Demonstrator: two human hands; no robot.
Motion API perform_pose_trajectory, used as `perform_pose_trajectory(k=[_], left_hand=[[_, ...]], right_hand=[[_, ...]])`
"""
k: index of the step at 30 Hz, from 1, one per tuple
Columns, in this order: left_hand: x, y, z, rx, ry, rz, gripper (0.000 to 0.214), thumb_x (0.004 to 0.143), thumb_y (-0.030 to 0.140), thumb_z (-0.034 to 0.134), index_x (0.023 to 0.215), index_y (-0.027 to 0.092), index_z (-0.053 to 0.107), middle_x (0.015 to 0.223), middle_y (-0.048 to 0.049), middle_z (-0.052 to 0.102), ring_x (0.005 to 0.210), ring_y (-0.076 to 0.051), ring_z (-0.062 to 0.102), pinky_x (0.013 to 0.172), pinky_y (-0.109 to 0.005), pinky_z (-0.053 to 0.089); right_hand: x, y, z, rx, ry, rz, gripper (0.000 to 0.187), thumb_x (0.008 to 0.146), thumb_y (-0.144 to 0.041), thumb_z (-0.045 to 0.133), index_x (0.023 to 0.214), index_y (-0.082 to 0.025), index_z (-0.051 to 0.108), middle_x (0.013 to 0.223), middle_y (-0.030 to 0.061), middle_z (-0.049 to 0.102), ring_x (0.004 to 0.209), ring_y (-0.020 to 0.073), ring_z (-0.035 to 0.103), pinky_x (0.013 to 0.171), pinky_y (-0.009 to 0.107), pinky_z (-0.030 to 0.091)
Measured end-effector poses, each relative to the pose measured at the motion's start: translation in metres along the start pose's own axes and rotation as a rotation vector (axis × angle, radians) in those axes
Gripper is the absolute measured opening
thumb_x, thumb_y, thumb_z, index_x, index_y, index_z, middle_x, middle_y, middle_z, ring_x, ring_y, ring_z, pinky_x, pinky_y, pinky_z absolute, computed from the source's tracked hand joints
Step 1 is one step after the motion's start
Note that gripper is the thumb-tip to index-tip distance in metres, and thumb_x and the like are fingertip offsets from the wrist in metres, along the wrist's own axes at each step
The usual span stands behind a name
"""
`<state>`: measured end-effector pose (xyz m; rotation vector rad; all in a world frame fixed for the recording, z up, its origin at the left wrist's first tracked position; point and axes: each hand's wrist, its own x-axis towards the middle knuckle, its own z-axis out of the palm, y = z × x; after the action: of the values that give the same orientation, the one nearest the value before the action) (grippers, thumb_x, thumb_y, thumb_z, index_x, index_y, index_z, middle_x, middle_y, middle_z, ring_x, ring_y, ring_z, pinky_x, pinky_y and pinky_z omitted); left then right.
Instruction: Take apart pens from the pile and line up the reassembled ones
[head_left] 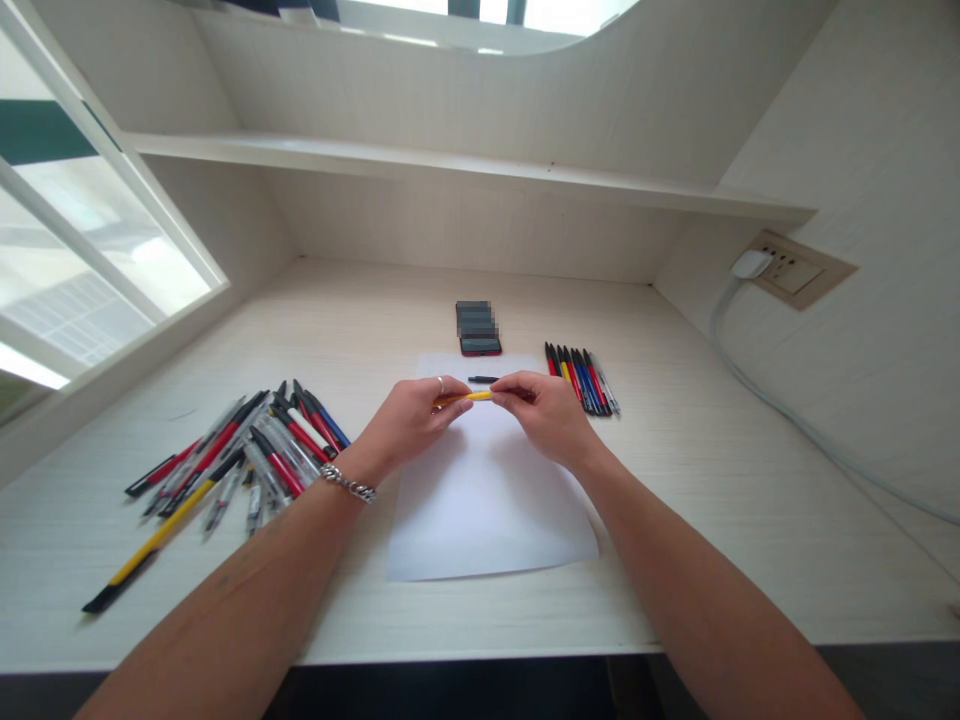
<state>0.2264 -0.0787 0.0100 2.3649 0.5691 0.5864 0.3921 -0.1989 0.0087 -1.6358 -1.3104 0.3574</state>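
Between my two hands is a yellow pen piece, held level over the upper part of a white sheet of paper. My left hand pinches its left end; a ring and a chain bracelet are on that side. The right end is pinched by the fingers of my right hand. Just beyond the fingertips lies a small black pen part, partly covered by my right hand. What the fingers cover of the yellow piece is hidden.
A loose pile of pens lies left, a long yellow-black pen jutting towards the front. Right of the paper is a neat row of pens. Behind the paper lies a phone. A white cable hangs from a wall socket.
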Motion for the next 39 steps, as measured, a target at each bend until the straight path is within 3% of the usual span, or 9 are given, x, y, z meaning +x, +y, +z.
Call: perform_pose_trajectory(k=[13, 24, 30, 39], left_hand=[[-0.001, -0.003, 0.003, -0.05, -0.023, 0.027, 0.02, 0.087, 0.039, 0.057, 0.094, 0.023, 0.068, 0.088, 0.0004, 0.072, 0.074, -0.014, 0.064, 0.073, -0.024, 0.049], [-0.001, 0.0, 0.002, -0.061, -0.044, 0.003, 0.025, 0.09, 0.042, 0.052, 0.097, 0.022, 0.065, 0.084, -0.001, 0.071, 0.074, -0.015, 0.064, 0.07, -0.026, 0.048], [-0.001, -0.004, 0.005, -0.212, 0.004, -0.033, 0.027, 0.09, 0.044, 0.051, 0.102, 0.021, 0.059, 0.097, -0.0056, 0.072, 0.087, -0.019, 0.068, 0.078, -0.03, 0.051], [0.001, -0.006, 0.005, -0.264, 0.032, -0.044, 0.025, 0.089, 0.042, 0.054, 0.099, 0.02, 0.06, 0.097, -0.0055, 0.071, 0.088, -0.018, 0.068, 0.081, -0.031, 0.052]], right_hand=[[0.0, -0.001, -0.005, 0.038, -0.016, -0.022, 0.014, 0.08, -0.027, 0.068, 0.092, -0.024, 0.075, 0.092, 0.0026, 0.074, 0.085, 0.0183, 0.068, 0.079, 0.031, 0.052], [0.003, 0.001, -0.004, 0.072, -0.004, 0.0, 0.024, 0.083, -0.035, 0.064, 0.102, -0.023, 0.074, 0.094, 0.0048, 0.073, 0.083, 0.0176, 0.065, 0.077, 0.031, 0.049], [0.007, 0.013, -0.006, -0.201, 0.069, 0.007, 0.018, 0.085, -0.024, 0.059, 0.095, -0.022, 0.074, 0.095, 0.0046, 0.072, 0.083, 0.017, 0.064, 0.078, 0.03, 0.047], [0.015, 0.029, 0.005, -0.617, -0.088, 0.042, 0.017, 0.085, -0.023, 0.06, 0.093, -0.024, 0.075, 0.096, 0.0068, 0.068, 0.094, 0.0206, 0.056, 0.083, 0.031, 0.041]])
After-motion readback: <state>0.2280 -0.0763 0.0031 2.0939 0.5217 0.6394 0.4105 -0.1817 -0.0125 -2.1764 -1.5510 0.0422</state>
